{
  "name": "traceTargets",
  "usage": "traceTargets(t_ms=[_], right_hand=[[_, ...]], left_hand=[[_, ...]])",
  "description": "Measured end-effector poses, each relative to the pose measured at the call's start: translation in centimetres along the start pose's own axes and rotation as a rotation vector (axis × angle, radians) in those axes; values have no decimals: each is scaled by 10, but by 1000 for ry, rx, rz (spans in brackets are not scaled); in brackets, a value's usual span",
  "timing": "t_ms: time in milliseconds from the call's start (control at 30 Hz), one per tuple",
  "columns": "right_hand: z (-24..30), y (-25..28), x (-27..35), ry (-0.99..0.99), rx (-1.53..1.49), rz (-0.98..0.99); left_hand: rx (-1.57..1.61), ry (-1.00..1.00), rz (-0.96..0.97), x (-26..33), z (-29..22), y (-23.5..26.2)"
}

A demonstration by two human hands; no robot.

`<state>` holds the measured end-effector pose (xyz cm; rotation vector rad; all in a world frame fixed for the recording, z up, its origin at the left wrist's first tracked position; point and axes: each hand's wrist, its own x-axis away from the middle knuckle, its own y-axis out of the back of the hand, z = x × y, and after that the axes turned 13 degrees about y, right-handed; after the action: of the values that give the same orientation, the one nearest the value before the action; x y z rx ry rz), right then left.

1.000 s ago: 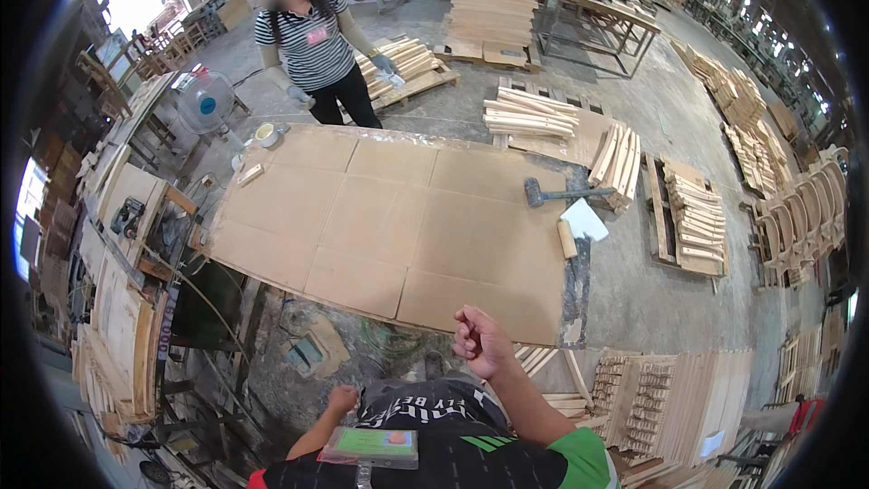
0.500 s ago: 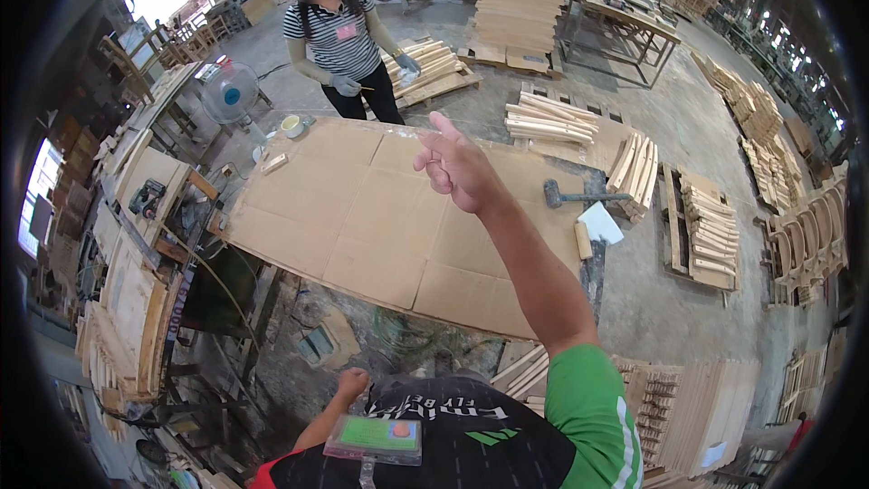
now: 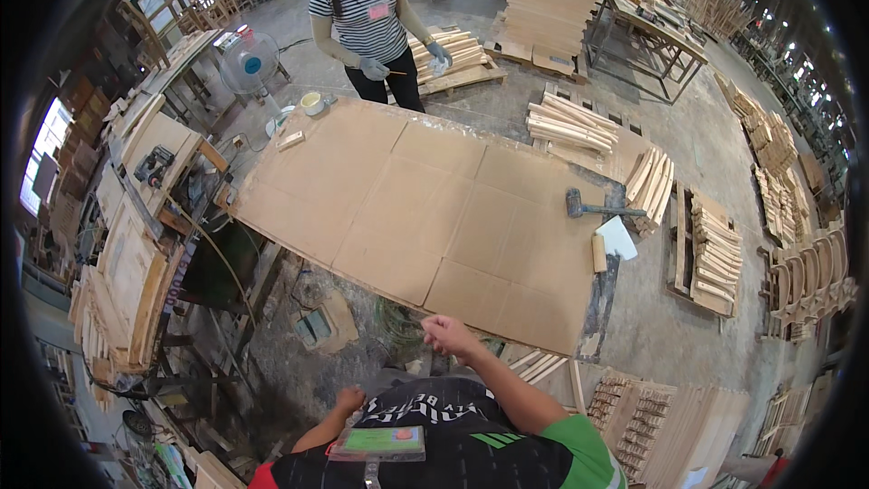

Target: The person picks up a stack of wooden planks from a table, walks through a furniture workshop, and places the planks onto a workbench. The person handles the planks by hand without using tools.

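My right hand [image 3: 450,337] is at the near edge of the cardboard-covered table [image 3: 380,190], its fingers loosely curled with nothing seen in them. Low beside my body, my left hand [image 3: 350,398] is closed, and no object shows in it. On the table's right end lie a dark-headed mallet [image 3: 597,208], a short wooden block [image 3: 599,254] and a white sheet [image 3: 617,238]. At the far left corner are a small wooden piece [image 3: 291,140] and a roll of tape [image 3: 313,103].
Across the table stands a person [image 3: 380,36] with gloved hands, one holding a thin stick. A fan [image 3: 249,65] is at the far left, and a workbench with a power tool [image 3: 154,166] is on the left. Stacked wooden parts [image 3: 572,124] lie on pallets to the right.
My right arm has drawn back from over the table to its near edge, and the pointing fingers have curled in. My left hand stays low. The view has shifted slightly.
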<state>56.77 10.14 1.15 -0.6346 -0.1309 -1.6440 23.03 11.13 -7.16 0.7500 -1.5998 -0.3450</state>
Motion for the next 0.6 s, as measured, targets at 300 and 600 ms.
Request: traceTargets(t_ms=[300, 600], right_hand=[[-67, 39, 41, -31, 148, -216], [-45, 44, 27, 100, 60, -308]], left_hand=[[233, 38, 14, -39, -35, 17], [320, 36, -14, -46, -61, 29]])
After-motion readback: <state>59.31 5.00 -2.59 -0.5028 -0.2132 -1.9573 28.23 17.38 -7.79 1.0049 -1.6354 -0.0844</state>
